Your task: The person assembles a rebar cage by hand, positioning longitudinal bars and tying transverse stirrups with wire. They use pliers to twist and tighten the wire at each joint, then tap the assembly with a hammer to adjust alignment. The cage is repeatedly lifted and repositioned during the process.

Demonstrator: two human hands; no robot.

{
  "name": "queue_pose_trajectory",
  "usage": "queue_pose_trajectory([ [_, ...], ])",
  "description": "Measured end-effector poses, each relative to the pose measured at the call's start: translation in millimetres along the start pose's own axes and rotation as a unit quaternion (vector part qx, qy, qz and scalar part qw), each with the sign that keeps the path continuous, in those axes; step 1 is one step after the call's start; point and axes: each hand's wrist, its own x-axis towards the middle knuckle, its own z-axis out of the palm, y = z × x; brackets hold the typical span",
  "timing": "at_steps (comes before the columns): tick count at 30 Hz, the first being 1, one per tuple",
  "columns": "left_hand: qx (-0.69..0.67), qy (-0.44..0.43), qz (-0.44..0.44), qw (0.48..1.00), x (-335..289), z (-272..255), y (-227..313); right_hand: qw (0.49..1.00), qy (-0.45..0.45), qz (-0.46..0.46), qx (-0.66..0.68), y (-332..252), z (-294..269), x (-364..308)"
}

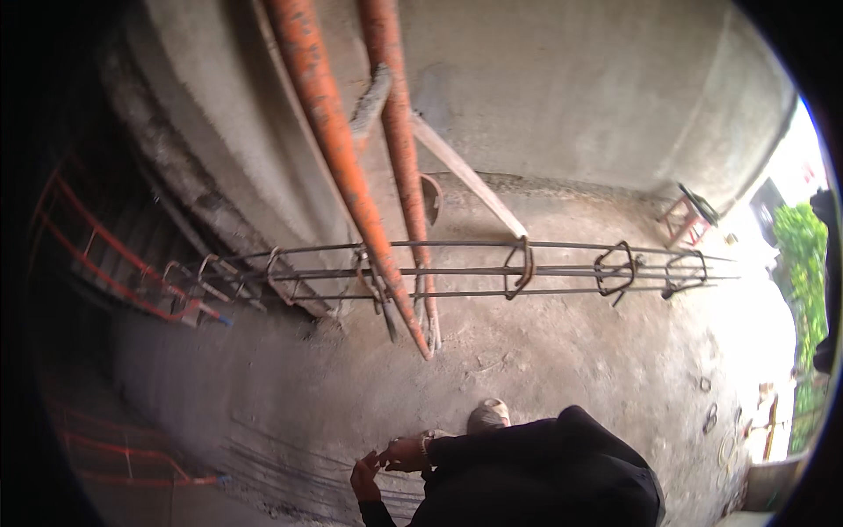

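- Left hand [364, 479]: seen at the lower edge, left of centre, with the fingers bent toward the other hand; whether anything is grasped cannot be told.
- Right hand [404, 454]: reached in from the right in a dark sleeve [527, 465], its fingers curled and brought close to those of the left; whether anything is held cannot be told at this size.
- Rods [299, 457]: thin and dark, laid on the floor [580, 360] at lower left of centre, nearest to the hands in the frame; contact cannot be judged.
- Cage [529, 263]: formed of long bars and bent hoops, stretched across the middle of the frame, well above the hands.
- Poles [327, 114]: two, orange and worn, slanted from the upper edge and crossed by the cage.
- Strip [470, 180]: pale, set aslant at upper centre.
- Stool [689, 220]: reddish, placed at upper right by the wall [580, 97].
- Shoe [489, 415]: partly covered by the sleeve at lower centre.
- Railing [110, 241]: orange, seen at far left.
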Motion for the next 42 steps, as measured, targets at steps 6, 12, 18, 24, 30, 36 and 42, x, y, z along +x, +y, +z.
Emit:
queue_pose_trajectory([
  [6,0.035,0.185,0.099,0.977,52,-49,-1,0.988,0.023,-0.048,-0.144,2,-5,67],
  [12,0.062,0.188,0.087,0.976,115,-96,40,0.994,0.048,-0.095,-0.033,22,-48,125],
  [18,-0.197,-0.061,-0.023,0.978,215,-87,177,0.995,0.086,-0.027,-0.035,31,-134,182],
  [24,-0.121,-0.113,0.076,0.983,289,-68,336,0.990,0.133,-0.051,0.015,-19,-230,211],
  [30,-0.020,-0.101,0.136,0.985,322,-59,437,0.951,0.275,-0.099,0.105,-124,-311,209],
  [36,0.201,-0.129,0.293,0.926,401,-53,471,0.815,0.553,0.160,-0.070,-159,-380,227],
  [42,0.300,-0.195,0.384,0.851,473,-37,466,0.759,0.561,0.284,-0.170,-146,-407,277],
])
